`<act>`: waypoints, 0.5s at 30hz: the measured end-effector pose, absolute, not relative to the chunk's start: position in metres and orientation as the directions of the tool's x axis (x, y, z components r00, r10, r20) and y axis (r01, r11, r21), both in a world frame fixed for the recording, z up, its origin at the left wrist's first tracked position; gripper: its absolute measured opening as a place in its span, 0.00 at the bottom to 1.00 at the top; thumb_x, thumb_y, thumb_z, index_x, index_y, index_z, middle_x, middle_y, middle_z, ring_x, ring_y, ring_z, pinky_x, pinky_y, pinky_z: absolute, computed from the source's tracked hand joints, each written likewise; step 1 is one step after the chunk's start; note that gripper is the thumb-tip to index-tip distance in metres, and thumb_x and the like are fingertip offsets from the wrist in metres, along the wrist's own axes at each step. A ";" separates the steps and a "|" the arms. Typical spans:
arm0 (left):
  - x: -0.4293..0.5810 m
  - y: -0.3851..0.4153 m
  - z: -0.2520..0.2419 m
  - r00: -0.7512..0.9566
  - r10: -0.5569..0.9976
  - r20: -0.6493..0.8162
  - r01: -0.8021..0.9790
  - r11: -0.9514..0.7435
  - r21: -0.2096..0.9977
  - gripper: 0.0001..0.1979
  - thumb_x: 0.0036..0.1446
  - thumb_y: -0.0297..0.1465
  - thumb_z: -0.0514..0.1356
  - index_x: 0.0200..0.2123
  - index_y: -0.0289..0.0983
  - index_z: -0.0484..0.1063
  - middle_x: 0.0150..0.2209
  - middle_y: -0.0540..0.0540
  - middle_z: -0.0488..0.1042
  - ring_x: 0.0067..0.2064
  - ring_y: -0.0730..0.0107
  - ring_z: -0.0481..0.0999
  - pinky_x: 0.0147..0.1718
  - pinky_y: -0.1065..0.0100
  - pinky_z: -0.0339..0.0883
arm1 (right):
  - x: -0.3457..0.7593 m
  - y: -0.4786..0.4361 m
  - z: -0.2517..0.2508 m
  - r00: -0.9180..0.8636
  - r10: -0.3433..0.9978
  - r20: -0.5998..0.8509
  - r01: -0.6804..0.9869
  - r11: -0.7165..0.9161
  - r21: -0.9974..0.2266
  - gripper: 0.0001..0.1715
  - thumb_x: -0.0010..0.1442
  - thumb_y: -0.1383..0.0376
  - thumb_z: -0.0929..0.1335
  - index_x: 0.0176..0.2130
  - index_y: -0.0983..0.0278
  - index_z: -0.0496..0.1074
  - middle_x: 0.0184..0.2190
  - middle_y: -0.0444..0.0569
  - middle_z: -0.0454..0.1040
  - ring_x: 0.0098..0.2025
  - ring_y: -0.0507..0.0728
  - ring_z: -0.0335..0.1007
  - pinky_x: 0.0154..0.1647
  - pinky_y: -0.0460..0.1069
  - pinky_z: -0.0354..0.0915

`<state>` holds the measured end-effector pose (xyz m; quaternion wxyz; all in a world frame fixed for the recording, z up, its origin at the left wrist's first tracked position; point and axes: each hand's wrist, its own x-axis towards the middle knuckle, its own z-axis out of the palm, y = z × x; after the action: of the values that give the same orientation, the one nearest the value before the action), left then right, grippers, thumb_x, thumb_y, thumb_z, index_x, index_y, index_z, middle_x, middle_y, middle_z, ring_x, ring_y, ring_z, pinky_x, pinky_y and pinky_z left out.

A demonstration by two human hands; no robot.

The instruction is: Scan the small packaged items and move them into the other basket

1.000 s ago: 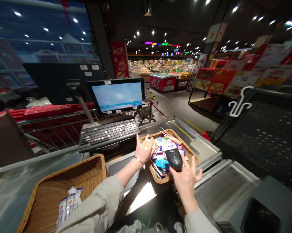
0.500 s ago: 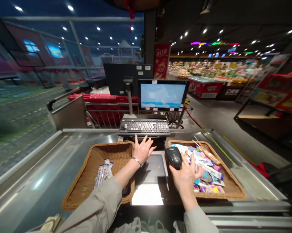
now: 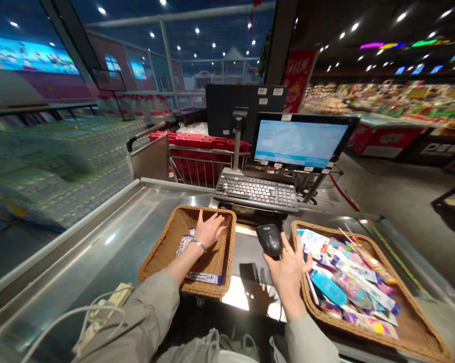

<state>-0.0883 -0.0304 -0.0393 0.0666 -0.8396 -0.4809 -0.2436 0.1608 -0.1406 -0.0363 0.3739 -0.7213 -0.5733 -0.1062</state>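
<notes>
My left hand (image 3: 209, 231) is over the left wicker basket (image 3: 157, 259), its fingers spread and nothing seen in them. Slim white-and-blue packets (image 3: 183, 245) lie in that basket, partly hidden by the hand and wrist. One more packet (image 3: 205, 278) lies along the basket's near side. My right hand (image 3: 287, 269) is closed round a black barcode scanner (image 3: 269, 240), held above the counter between the two baskets. Right of it, the larger wicker basket (image 3: 416, 322) contains a pile of colourful packaged goods (image 3: 353, 282).
A black keyboard (image 3: 255, 191) sits beyond the baskets, below a lit monitor (image 3: 301, 141). The metal counter (image 3: 106, 242) has a raised edge. A power strip with white cables (image 3: 106, 310) lies at the near left. Behind stands a cart with red crates (image 3: 200, 156).
My left hand has moved from in front of the keyboard to over the left basket. The view has turned left. My right hand still holds the scanner.
</notes>
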 end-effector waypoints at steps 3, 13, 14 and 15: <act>-0.112 -0.031 -0.047 0.441 0.838 0.321 0.859 -0.498 0.119 0.15 0.64 0.35 0.54 0.53 0.43 0.70 0.53 0.44 0.76 0.59 0.58 0.71 0.65 0.37 0.26 | 0.154 -0.138 -0.042 0.302 0.764 0.570 0.910 -0.053 -0.411 0.16 0.55 0.54 0.64 0.35 0.61 0.76 0.53 0.51 0.74 0.66 0.68 0.50 0.61 0.70 0.37; -0.166 -0.033 -0.063 0.321 0.947 0.015 0.939 -0.320 0.126 0.19 0.63 0.33 0.55 0.57 0.44 0.66 0.58 0.42 0.72 0.63 0.62 0.65 0.66 0.39 0.32 | 0.136 -0.132 -0.046 0.255 0.813 0.524 0.905 -0.011 -0.424 0.17 0.54 0.54 0.63 0.34 0.60 0.76 0.53 0.50 0.74 0.66 0.66 0.48 0.62 0.69 0.36; -0.171 -0.032 -0.064 0.299 0.954 -0.024 0.948 -0.294 0.119 0.20 0.63 0.33 0.56 0.58 0.44 0.65 0.59 0.42 0.71 0.64 0.62 0.64 0.66 0.40 0.34 | 0.134 -0.132 -0.046 0.255 0.820 0.512 0.905 -0.015 -0.425 0.17 0.54 0.54 0.63 0.36 0.60 0.76 0.53 0.50 0.74 0.66 0.66 0.48 0.62 0.69 0.36; -0.175 -0.031 -0.066 0.281 0.958 -0.055 0.956 -0.273 0.110 0.20 0.62 0.33 0.56 0.58 0.44 0.65 0.59 0.42 0.70 0.64 0.61 0.63 0.66 0.40 0.36 | 0.133 -0.131 -0.047 0.255 0.827 0.501 0.904 -0.021 -0.427 0.18 0.54 0.54 0.63 0.37 0.60 0.76 0.53 0.50 0.74 0.66 0.66 0.48 0.62 0.69 0.36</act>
<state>-0.1749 -0.0310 -0.0660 -0.0608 -0.7979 -0.5997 -0.0110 0.1329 -0.1313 -0.0465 0.3470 -0.7122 -0.6076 -0.0558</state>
